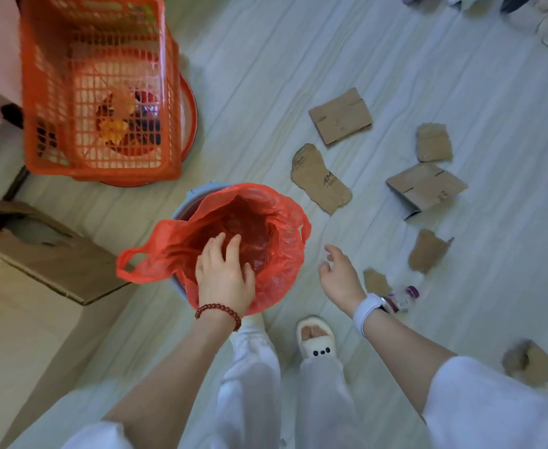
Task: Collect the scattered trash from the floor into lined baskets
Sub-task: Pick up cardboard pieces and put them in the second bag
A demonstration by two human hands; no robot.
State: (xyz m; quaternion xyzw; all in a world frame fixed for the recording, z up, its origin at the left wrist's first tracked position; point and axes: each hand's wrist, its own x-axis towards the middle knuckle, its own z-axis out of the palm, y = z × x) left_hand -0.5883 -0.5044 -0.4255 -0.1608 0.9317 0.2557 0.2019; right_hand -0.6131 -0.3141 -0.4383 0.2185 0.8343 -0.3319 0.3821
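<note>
A small grey-blue bin (198,194) stands on the floor in front of me, lined with a red plastic bag (275,228). My left hand (224,273) rests on the bag's near edge with fingers spread into the opening, holding nothing that I can see. Just right of the bin my right hand (339,275) hovers with loose, parted fingers and nothing in it. Several torn cardboard pieces (321,179) lie scattered on the floor to the right. A small plastic bottle (403,298) with a purple cap lies beyond my right wrist.
An orange mesh basket (49,92) sits on top of a red round bin (190,102) at the upper left, with colourful items inside. A large cardboard box (39,286) stands at the left. My slippered foot (316,337) is below the bin. Crumpled brown paper (528,362) lies at lower right.
</note>
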